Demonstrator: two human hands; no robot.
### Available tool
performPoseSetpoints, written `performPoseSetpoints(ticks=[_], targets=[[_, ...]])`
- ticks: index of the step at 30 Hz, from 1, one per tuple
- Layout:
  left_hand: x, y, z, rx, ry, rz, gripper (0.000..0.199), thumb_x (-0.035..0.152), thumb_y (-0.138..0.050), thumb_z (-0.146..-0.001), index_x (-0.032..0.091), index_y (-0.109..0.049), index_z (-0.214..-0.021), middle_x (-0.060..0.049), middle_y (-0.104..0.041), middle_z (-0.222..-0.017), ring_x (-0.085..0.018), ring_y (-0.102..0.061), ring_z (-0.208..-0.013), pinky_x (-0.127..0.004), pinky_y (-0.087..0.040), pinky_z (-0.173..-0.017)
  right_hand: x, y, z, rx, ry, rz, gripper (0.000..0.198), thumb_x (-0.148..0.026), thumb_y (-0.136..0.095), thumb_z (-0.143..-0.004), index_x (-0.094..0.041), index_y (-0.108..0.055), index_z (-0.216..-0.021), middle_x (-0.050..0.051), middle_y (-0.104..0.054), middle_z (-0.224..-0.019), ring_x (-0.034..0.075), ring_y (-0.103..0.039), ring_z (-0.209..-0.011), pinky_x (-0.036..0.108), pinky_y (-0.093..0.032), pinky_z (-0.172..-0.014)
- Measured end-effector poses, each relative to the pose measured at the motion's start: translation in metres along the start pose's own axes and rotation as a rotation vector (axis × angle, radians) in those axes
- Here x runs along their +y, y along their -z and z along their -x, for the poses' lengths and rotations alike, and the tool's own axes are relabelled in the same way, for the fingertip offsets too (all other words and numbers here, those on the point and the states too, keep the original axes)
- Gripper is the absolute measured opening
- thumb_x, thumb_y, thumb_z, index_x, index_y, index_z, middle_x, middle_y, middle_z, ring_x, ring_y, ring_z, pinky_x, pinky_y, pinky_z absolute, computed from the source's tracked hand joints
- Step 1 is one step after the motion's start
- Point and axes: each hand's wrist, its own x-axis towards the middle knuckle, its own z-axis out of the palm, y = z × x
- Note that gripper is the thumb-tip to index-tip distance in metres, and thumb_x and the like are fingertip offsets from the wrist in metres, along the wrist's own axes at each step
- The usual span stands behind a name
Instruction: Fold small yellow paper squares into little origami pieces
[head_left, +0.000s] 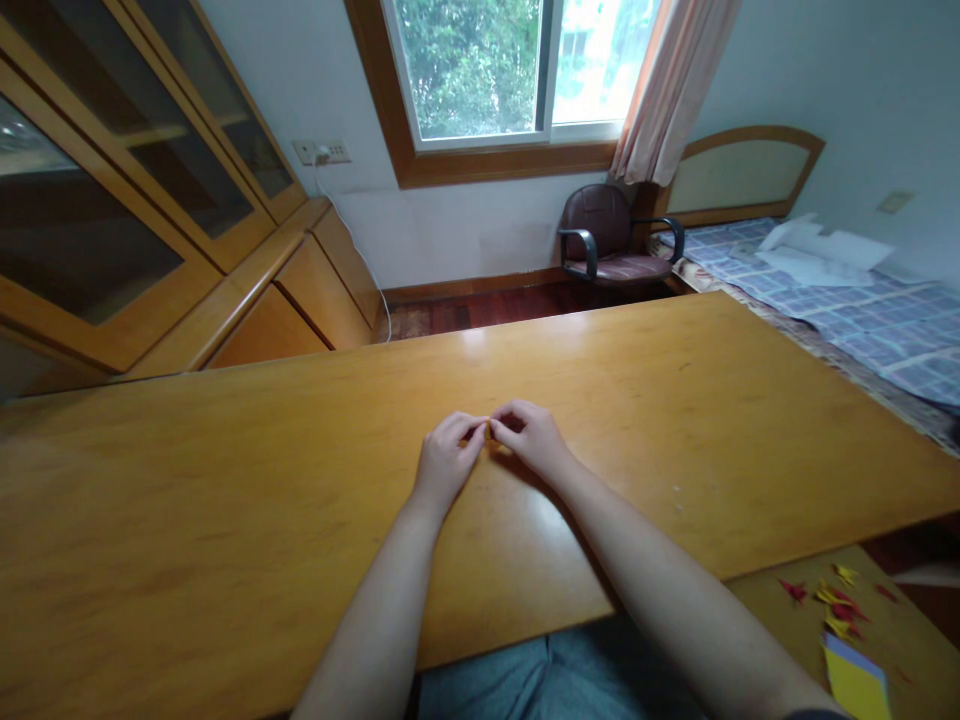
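Observation:
Over the middle of the wooden table point(300, 470), my left hand point(448, 455) and my right hand point(531, 436) meet at the fingertips. Thumb and forefinger of each are pinched on a small yellow-orange piece point(488, 430) that looks like folded paper. Most of it is hidden by the fingers, so its shape cannot be made out. Both forearms reach in from the near edge, and the right hand casts a shadow on the tabletop.
Small red and yellow folded paper figures point(840, 605) lie on a lower surface at the near right, beside a stack of yellow paper point(856, 680). A brown armchair point(611, 235) stands beyond the table. A bed point(840, 285) is at right, a cabinet point(202, 300) at left.

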Motion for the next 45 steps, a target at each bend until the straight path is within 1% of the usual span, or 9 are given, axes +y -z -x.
performPoseSetpoints(ticks=[12,18,24,34,45], targets=[[-0.0009,-0.0011,-0.0002,0.008,0.01,-0.01,0.017,0.029,-0.058,-0.093,0.023,-0.074,-0.09,-0.005,-0.073,-0.085,-0.019,-0.067,-0.08,-0.029,-0.049,-0.075,0.0012,-0.001,-0.001,0.0,0.01,0.013,0.01,-0.026,-0.064,-0.082,-0.018,-0.068,-0.076,0.003,-0.07,-0.075,0.016,-0.062,-0.068,0.029,-0.049,-0.068],[-0.0007,-0.0012,-0.0001,0.026,0.01,-0.016,0.015,0.026,-0.06,-0.092,0.021,-0.073,-0.089,-0.004,-0.072,-0.084,-0.017,-0.066,-0.077,-0.027,-0.049,-0.073,0.0007,-0.0015,-0.0013,-0.005,0.009,0.013,0.01,-0.026,-0.065,-0.082,-0.018,-0.067,-0.077,0.004,-0.07,-0.076,0.016,-0.063,-0.07,0.028,-0.049,-0.068],[-0.0017,-0.0012,0.0003,0.035,0.003,-0.019,0.013,0.022,-0.06,-0.091,0.02,-0.072,-0.089,-0.003,-0.072,-0.085,-0.016,-0.066,-0.078,-0.027,-0.05,-0.073,-0.0001,-0.0012,-0.0014,-0.004,0.025,0.027,0.011,-0.026,-0.064,-0.083,-0.018,-0.068,-0.078,0.003,-0.071,-0.077,0.015,-0.063,-0.07,0.026,-0.049,-0.068],[-0.0017,-0.0003,0.0004,0.068,-0.001,-0.017,0.012,0.023,-0.06,-0.092,0.02,-0.072,-0.09,-0.003,-0.072,-0.086,-0.015,-0.067,-0.079,-0.026,-0.052,-0.074,-0.0003,-0.0007,-0.0003,0.002,0.026,0.015,0.012,-0.027,-0.065,-0.083,-0.017,-0.068,-0.078,0.003,-0.071,-0.076,0.015,-0.063,-0.069,0.026,-0.049,-0.067],[-0.0007,-0.0001,0.0,0.05,-0.076,-0.097,0.012,0.021,-0.059,-0.093,0.02,-0.071,-0.091,-0.004,-0.072,-0.085,-0.016,-0.067,-0.079,-0.027,-0.051,-0.074,-0.0017,0.0,0.0003,0.017,0.023,-0.004,0.01,-0.026,-0.066,-0.083,-0.017,-0.07,-0.08,0.004,-0.072,-0.077,0.015,-0.064,-0.068,0.026,-0.051,-0.067]])
